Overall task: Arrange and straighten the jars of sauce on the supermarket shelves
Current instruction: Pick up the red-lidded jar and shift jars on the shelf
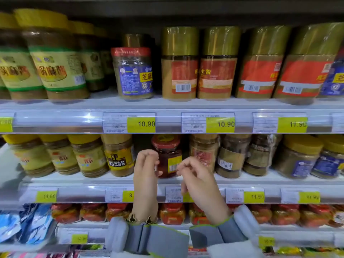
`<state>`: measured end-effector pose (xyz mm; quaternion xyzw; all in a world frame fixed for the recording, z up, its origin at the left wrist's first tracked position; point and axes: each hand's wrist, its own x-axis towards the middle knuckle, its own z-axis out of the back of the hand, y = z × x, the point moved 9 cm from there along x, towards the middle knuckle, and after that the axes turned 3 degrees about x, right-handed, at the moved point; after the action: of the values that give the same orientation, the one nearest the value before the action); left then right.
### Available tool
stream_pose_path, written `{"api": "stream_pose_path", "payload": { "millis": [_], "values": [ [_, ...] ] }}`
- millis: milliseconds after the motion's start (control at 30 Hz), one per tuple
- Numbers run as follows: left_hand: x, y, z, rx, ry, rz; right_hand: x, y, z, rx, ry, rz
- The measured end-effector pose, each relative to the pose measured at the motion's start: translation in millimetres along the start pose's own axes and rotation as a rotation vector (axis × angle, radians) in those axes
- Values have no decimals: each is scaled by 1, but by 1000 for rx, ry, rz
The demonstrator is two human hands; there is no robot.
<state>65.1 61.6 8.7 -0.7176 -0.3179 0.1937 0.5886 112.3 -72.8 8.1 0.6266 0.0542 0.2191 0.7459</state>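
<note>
Head camera is looking at supermarket shelves stocked with sauce jars, and both hands are hovering low in the centre of the frame before the middle shelf [186, 180]. At centre, the left hand [146, 170] is showing curled fingers bunched together, gripping nothing, its fingertips lying just beside a small red-lidded glass jar of dark red sauce [168, 157] that is standing upright on the middle shelf. Right of it, the right hand [198, 178] is also showing loosely curled fingers, holding nothing, with its fingertips close to the jar's yellow barcode label; whether either hand is touching the jar is hard to tell. Both wrists are wearing grey padded cuffs [149, 235] at the bottom of the frame. Left of the red jar, a yellow-labelled jar with a gold lid [119, 155] is standing upright, with a dark gap between the two. Right of the red jar, a brown paste jar with a red label [203, 151] is standing behind the right hand. On the upper shelf, in the upper middle of the frame, a red-lidded jar with a blue label [134, 73] is standing beside tall gold-lidded jars with red labels [179, 62]. Yellow price tags [141, 124] are lining the shelf edges.
</note>
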Motion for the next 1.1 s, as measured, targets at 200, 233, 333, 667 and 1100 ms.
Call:
{"api": "stream_pose_path", "payload": {
  "millis": [200,233,333,667,1100],
  "values": [
    [8,12,12,147,17,-79,-2,0,-5,-219,-154,114],
    [10,14,11,185,38,-90,-2,0,-5,-246,-180,121],
    [15,18,3,265,101,-114,-3,4,-7,-357,-218,138],
    [22,19,-9,424,189,-153,7,-6,-19,-403,-129,77],
    [35,16,-11,674,176,-257,14,-10,-5,-148,-103,59]
  ]
}}
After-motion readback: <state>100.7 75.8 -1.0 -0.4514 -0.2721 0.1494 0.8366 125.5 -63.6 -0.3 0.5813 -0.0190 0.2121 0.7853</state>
